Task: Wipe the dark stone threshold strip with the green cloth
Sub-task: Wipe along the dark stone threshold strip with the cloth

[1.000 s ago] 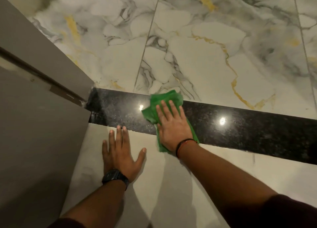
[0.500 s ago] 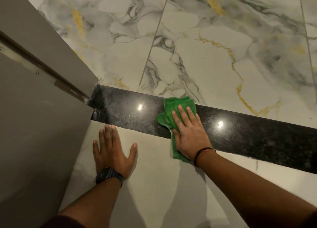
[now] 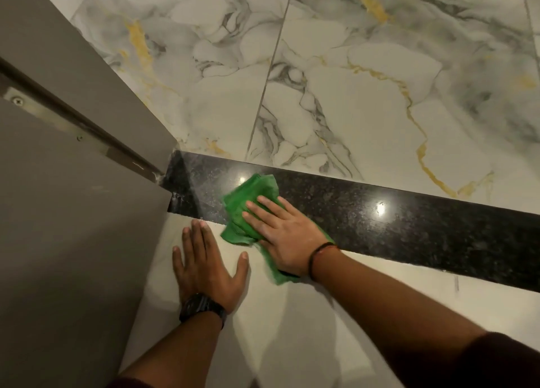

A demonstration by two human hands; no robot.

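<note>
the dark stone threshold strip point(image 3: 409, 221) runs across the floor between the veined marble tiles point(image 3: 350, 95) beyond it and the plain pale tile point(image 3: 292, 314) on its near side, its left end meeting the grey door point(image 3: 73, 227). the green cloth point(image 3: 248, 200) lies on the strip near that left end, its lower corner spilling onto the pale tile. the right hand point(image 3: 283, 235) presses flat on the cloth, fingers point(image 3: 263, 202) stretched out and slightly spread, gripping nothing, cloth showing beyond the fingertips. the left hand point(image 3: 204, 268) rests flat on the pale tile just below the strip, fingers splayed, empty, with a black watch point(image 3: 203, 306) at the wrist.
</note>
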